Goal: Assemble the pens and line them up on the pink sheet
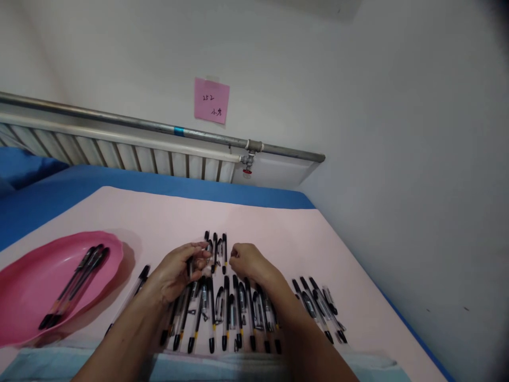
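Note:
My left hand [178,269] is left of a small upper group of pens, its fingers curled toward the thumb. A short dark piece shows between fingers and palm; I cannot make out what it is. Just right of that group, my right hand [248,261] is closed, and its fingertips hide whatever they may hold. Upright in the upper group stands a black-capped clear pen [225,252], with others beside it. Below my hands lies a long row of similar pens [226,313], with clear and black pen parts [232,312] between them. My forearms cover both ends of this row.
A pink oval tray [24,281] with several pens [75,286] stands at left, near another pen [129,297]. More pens [318,307] lie right of my right forearm. The pale pink sheet [270,228] ends at a wall with a radiator [159,159].

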A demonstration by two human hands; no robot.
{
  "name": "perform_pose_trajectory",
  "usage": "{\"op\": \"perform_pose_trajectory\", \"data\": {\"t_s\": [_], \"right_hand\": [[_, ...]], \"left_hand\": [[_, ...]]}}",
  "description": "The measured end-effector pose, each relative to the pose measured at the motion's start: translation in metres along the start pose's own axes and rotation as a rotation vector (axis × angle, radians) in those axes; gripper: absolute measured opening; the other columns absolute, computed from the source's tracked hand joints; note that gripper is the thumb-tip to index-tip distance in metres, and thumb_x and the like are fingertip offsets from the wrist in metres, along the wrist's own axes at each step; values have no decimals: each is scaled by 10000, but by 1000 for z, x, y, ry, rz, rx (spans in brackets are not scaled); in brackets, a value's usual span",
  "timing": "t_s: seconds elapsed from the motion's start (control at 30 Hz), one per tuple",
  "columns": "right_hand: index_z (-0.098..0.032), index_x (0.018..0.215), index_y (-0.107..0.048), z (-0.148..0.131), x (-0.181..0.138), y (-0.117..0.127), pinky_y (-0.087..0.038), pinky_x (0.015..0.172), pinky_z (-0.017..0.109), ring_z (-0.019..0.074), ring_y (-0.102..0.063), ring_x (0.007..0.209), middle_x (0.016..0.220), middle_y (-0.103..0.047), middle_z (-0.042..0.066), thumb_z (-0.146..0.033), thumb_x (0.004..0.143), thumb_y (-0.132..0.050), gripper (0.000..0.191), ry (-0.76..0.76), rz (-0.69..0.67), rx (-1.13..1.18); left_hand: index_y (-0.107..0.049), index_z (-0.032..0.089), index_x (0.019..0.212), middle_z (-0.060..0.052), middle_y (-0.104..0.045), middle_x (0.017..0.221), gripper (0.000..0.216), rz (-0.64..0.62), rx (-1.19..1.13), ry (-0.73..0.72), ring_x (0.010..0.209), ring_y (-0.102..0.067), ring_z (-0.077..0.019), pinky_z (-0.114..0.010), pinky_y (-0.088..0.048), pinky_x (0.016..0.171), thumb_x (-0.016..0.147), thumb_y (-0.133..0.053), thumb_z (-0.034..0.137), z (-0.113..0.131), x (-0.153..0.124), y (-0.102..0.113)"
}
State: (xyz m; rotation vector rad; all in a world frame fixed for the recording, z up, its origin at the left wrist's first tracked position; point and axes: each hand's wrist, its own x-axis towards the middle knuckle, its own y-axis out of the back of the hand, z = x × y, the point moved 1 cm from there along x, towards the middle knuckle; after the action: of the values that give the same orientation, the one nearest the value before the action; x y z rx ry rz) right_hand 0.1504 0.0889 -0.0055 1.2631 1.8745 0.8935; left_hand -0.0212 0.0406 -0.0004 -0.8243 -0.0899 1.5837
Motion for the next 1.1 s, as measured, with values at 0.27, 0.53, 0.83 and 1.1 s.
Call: {"op": "perform_pose_trajectory", "data": {"t_s": [0.27, 0.53, 0.83, 1.1], "right_hand": [[-149, 768, -622, -11, -2, 7, -373, 528, 202, 112, -545, 565, 642, -620, 22, -154, 762, -440, 182, 20, -52, 154], [-190, 879, -600, -49, -24, -21, -393, 551, 190, 112, -558, 649, 749, -630, -9, -197, 696, -535, 195, 280, -21, 338], [-142, 844, -588, 0, 11, -5, -372, 489, 190, 103, -524, 538, 630, -597, 11, -243, 767, -489, 162, -77, 132, 278], [-150, 747, -606, 17, 18, -13, -352, 572, 204, 123, -519, 655, 704, -610, 29, -191, 733, -519, 98, -61, 205, 125]], "left_hand": [[-616, 63, 791, -120, -629, 748, 149, 25, -230, 41, 674, -615, -165, -280, -526, 629, 790, -480, 122, -4, 5, -7], [-630, 90, 761, -73, -630, 692, 218, 108, -342, -56, 639, -598, -139, -254, -509, 606, 829, -435, 161, -12, -2, -24], [-633, 138, 863, -84, -637, 982, 157, 212, -148, -262, 904, -593, -168, -294, -448, 810, 792, -517, 216, 3, -3, -9], [-642, 131, 839, -101, -627, 1002, 221, 190, -61, -319, 907, -593, -202, -324, -454, 791, 702, -606, 301, 4, 3, 4]]}}
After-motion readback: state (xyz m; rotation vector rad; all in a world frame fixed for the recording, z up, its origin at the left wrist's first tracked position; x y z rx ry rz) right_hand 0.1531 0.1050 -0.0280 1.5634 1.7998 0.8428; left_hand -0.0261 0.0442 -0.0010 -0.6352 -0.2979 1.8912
